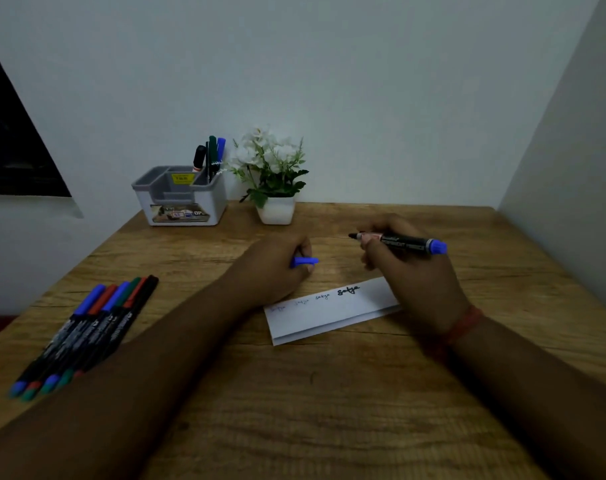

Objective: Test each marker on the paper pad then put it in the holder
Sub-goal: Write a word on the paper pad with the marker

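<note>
Four markers [210, 155] upright in holder [180, 199]; right fingers [371, 245] grasp marker [403, 242], left fingers [306, 252] cap [305, 261].

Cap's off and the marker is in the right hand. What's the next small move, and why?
Probably lower the tip of the black-barrelled, blue-ended marker in the right hand onto the bare part of the folded white paper and write a test mark. The tip is uncapped and held above the wooden table, the left hand holds the blue cap, and the paper shows four written marks.
</note>
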{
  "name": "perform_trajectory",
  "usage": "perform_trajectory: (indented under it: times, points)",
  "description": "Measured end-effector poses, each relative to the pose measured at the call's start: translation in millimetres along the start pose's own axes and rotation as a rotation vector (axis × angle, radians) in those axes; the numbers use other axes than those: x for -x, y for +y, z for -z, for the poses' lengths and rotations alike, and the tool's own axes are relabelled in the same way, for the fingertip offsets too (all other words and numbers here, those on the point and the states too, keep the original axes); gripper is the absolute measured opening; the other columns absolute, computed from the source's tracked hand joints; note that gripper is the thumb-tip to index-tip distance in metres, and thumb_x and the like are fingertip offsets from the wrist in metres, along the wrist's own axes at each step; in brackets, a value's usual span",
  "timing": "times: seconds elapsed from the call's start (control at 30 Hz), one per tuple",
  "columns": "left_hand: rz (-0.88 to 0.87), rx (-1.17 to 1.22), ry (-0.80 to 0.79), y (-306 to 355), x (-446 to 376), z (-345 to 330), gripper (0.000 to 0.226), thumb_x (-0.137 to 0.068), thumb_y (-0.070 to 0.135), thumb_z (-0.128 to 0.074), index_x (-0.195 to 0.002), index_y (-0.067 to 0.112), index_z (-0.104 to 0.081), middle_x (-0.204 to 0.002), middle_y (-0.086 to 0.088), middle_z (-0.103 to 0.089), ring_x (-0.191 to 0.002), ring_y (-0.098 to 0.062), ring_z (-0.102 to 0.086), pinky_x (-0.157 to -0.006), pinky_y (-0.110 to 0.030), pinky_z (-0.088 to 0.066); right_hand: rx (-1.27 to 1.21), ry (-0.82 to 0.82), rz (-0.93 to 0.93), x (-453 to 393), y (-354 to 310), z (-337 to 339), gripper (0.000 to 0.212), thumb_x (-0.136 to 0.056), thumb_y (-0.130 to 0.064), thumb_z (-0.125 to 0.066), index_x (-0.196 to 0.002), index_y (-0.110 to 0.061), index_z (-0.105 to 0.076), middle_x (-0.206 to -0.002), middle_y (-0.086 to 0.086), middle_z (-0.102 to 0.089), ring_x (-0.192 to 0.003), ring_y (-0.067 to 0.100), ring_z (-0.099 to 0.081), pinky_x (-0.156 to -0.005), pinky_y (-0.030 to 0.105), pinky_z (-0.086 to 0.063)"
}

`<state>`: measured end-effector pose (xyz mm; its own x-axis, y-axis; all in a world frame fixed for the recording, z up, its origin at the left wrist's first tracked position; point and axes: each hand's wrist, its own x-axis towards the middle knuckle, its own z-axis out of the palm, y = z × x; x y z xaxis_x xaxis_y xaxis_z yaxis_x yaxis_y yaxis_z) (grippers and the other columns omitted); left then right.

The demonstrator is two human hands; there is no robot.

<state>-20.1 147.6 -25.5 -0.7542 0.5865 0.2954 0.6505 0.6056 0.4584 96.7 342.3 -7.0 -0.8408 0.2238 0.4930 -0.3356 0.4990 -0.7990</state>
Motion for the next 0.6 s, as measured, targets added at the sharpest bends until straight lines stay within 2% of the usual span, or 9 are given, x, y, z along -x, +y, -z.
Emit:
perform_trajectory:
  times: [0.07, 0.13, 0.23, 0.3, 0.4, 0.5, 0.6]
  points:
    - [0.021, 0.006, -0.006, -2.2, 0.8, -1.7, 0.014, -0.086, 0.026, -0.071, -0.093, 0.025, -0.059, -0.086, 0.011, -0.06, -0.078, -0.006, -0.054, -0.07, -0.035, -0.049, -0.037, 0.02, -0.078, -1.5, 2.6, 4.2, 0.01, -0.097, -0.019, -0.062, -0.102, -0.024, -0.071, -0.087, 0.002, -0.074, -0.081, 0.017, -0.072, -0.074, 0.023, -0.059]
    - [0.027, 0.027, 0.012, -3.5, 1.6, -4.2, 0.014, -0.086, 0.024, -0.071, -0.092, 0.025, -0.059, -0.086, 0.012, -0.06, -0.081, -0.007, -0.055, -0.072, -0.036, -0.05, -0.051, 0.029, -0.148, -4.5, 6.8, 6.1, 0.011, -0.096, -0.018, -0.063, -0.104, -0.021, -0.07, -0.09, 0.004, -0.075, -0.082, 0.019, -0.073, -0.076, 0.023, -0.059]
    - [0.029, -0.005, 0.045, -3.1, 3.7, -6.0, 0.018, -0.09, 0.03, -0.066, -0.104, 0.026, -0.056, -0.102, 0.014, -0.057, -0.103, -0.015, -0.053, -0.09, -0.041, -0.047, -0.106, 0.02, -0.272, -6.7, 12.7, 4.8, 0.013, -0.095, -0.017, -0.065, -0.105, -0.021, -0.071, -0.092, 0.0, -0.075, -0.079, 0.011, -0.072, -0.079, 0.027, -0.058]
    - [0.06, -0.091, 0.047, -0.9, 4.3, -7.2, 0.034, -0.095, 0.038, -0.058, -0.126, 0.026, -0.05, -0.127, 0.006, -0.052, -0.124, -0.02, -0.043, -0.107, -0.046, -0.034, -0.167, 0.0, -0.342, -7.2, 14.5, 3.0, 0.012, -0.094, -0.016, -0.065, -0.103, -0.02, -0.072, -0.089, -0.001, -0.075, -0.076, 0.01, -0.069, -0.075, 0.026, -0.057]
    - [0.083, -0.204, 0.056, 4.4, 5.0, -8.0, 0.057, -0.1, 0.047, -0.043, -0.15, 0.025, -0.028, -0.157, -0.002, -0.028, -0.147, -0.025, -0.017, -0.12, -0.056, -0.009, -0.257, -0.056, -0.389, -9.9, 15.4, 0.3, 0.011, -0.094, -0.011, -0.065, -0.101, -0.013, -0.073, -0.086, 0.007, -0.071, -0.076, 0.018, -0.065, -0.079, 0.038, -0.057]
    - [0.059, -0.291, 0.035, 5.3, 6.4, -12.0, 0.068, -0.099, 0.058, -0.029, -0.156, 0.029, -0.006, -0.166, 0.002, 0.0, -0.152, -0.022, 0.009, -0.119, -0.06, 0.003, -0.276, -0.142, -0.366, -13.2, 14.9, -0.4, 0.012, -0.095, -0.009, -0.064, -0.105, -0.006, -0.071, -0.086, 0.009, -0.07, -0.077, 0.02, -0.066, -0.082, 0.043, -0.057]
    - [0.023, -0.38, 0.006, 5.3, 8.5, -18.6, 0.073, -0.095, 0.064, -0.018, -0.156, 0.032, 0.004, -0.166, 0.003, 0.01, -0.15, -0.025, 0.021, -0.117, -0.064, 0.004, -0.265, -0.186, -0.335, -12.4, 11.4, 1.1, 0.013, -0.095, -0.009, -0.063, -0.106, -0.006, -0.07, -0.088, 0.009, -0.072, -0.079, 0.019, -0.069, -0.084, 0.038, -0.058]
